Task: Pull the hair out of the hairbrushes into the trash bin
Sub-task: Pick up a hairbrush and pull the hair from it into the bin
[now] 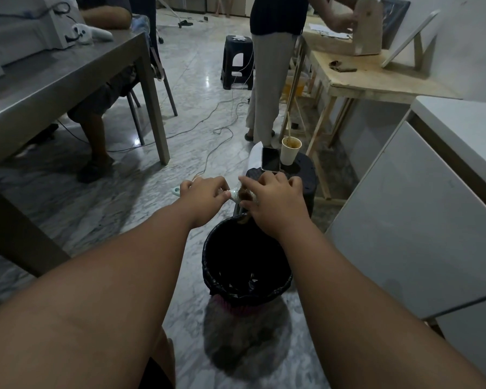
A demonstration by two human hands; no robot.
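Note:
My left hand [204, 193] grips the pale handle of a hairbrush [177, 191], whose end sticks out to the left of my fist. The brush head is mostly hidden between my hands. My right hand [272, 196] pinches a tuft of brown hair [244, 194] at the brush head. Both hands hover just above the far rim of the trash bin [208, 248], a round bin lined with a black bag, standing on the marble floor below them.
A black stool [306, 169] behind the bin carries a phone [270, 159] and a paper cup [290, 151]. White cabinets [418, 209] stand at the right, a grey table [68, 77] at the left with a seated person. Another person stands at a wooden bench. Cables lie on the floor.

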